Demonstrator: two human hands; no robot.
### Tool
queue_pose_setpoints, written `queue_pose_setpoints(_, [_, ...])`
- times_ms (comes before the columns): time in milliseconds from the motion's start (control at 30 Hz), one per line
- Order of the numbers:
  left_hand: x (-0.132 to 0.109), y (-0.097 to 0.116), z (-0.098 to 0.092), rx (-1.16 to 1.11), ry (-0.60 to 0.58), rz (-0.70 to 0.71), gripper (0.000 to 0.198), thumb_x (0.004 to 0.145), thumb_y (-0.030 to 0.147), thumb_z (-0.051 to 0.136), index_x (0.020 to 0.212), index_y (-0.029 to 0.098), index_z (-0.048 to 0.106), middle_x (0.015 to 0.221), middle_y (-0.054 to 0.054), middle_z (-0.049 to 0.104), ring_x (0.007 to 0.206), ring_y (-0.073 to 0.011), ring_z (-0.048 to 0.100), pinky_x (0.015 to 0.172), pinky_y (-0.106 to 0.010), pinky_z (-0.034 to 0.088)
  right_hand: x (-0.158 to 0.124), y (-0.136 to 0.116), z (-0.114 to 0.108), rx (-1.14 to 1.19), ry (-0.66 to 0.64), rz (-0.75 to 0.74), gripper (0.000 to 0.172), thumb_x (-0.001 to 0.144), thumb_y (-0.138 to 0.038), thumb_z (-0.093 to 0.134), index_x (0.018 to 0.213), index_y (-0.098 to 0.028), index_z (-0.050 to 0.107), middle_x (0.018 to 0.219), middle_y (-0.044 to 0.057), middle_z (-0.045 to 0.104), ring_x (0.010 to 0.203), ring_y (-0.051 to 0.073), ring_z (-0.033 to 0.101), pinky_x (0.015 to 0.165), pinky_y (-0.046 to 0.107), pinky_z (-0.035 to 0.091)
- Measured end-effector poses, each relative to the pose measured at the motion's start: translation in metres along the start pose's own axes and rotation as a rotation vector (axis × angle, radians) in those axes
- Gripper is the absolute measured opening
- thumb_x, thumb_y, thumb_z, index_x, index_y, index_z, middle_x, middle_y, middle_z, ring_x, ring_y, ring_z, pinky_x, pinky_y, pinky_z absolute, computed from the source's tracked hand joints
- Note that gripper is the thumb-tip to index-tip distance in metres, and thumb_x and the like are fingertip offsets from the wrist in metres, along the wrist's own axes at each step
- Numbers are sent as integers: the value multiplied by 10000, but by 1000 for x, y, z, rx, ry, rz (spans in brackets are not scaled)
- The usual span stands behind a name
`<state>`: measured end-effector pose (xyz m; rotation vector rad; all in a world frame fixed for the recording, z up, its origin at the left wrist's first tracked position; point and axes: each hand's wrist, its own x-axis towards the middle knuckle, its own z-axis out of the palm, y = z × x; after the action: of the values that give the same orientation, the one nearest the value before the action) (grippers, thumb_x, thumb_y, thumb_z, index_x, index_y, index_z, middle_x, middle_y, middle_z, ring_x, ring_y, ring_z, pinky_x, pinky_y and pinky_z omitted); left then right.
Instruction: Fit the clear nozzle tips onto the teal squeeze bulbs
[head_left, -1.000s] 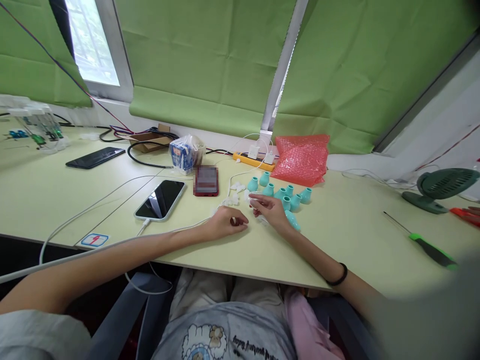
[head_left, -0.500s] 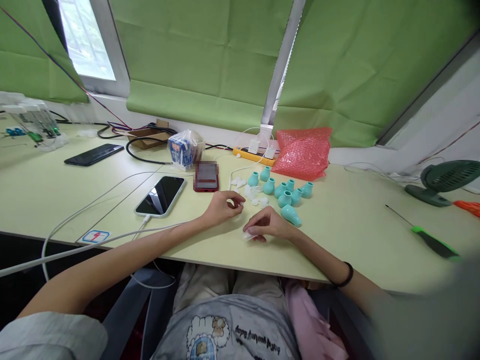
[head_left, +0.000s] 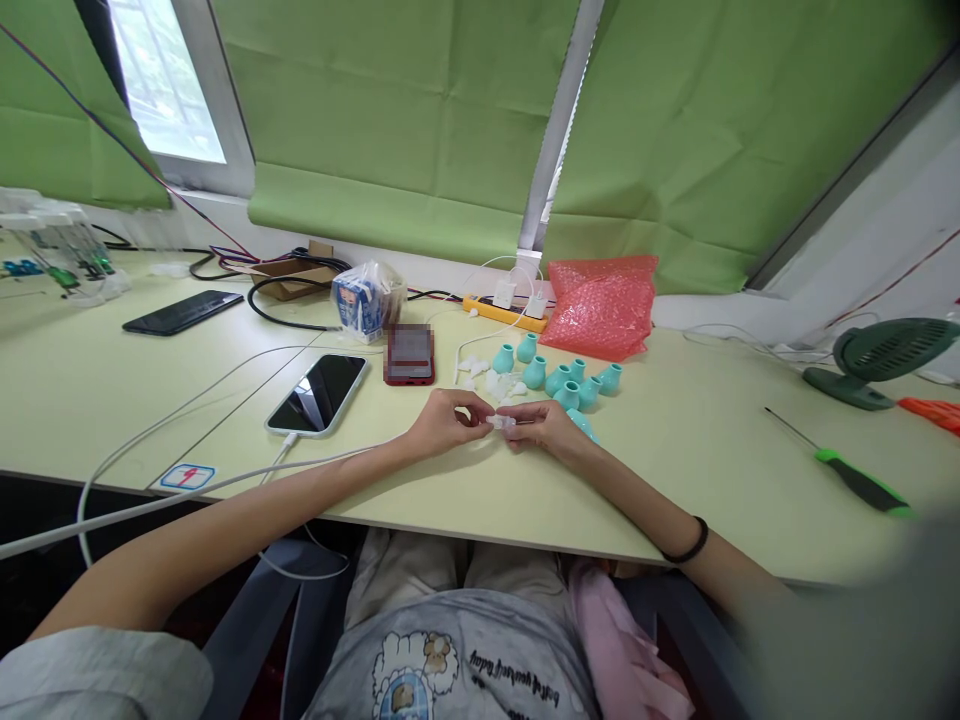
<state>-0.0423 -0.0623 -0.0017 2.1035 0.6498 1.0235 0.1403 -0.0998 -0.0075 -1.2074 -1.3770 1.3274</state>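
My left hand [head_left: 455, 420] and my right hand [head_left: 547, 425] meet above the table near its front edge. Between their fingertips is a small translucent white plastic piece [head_left: 501, 423]. The right fingers pinch its right end, and the left fingers close on its left end; whether it is one part or two joined ones is too small to tell. Just beyond lie loose white plastic pieces [head_left: 495, 384]. Several turquoise vase-shaped pieces [head_left: 534, 373] stand behind and to the right. One more turquoise piece [head_left: 583, 424] lies on its side, partly hidden by my right hand.
A charging phone [head_left: 319, 395] and a red-cased device [head_left: 409, 355] lie left. Behind are a yellow power strip [head_left: 504, 312] and a red bubble-wrap bag [head_left: 600, 307]. A screwdriver [head_left: 847, 472] and green fan [head_left: 877, 360] are right. A white cable [head_left: 225, 484] crosses my left forearm.
My right hand has moved up and left with the translucent piece to meet my left hand. Both hands are now at that piece. The view has shifted slightly.
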Motion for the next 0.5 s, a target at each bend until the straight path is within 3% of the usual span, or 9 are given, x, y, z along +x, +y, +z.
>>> queue_pose_setpoints(333, [1,2,-2,-16,-77,13,171,651,261,626,743,124,670,662,-37,606,591,-102,524,483,-165,415,-2,-6,1,20,-134,54,334,587,-299,692,857,-108,644,760,81,652,541,119,592,549,262,498])
queue_pose_setpoints(500, [2,2,-3,-39,-98,-8,203,692,238,582,831,112,661,723,-48,610,640,-106,538,507,-159,417,-2,-8,2,17,-118,57,334,574,-303,702,825,-91,641,665,65,647,500,103,575,523,241,490])
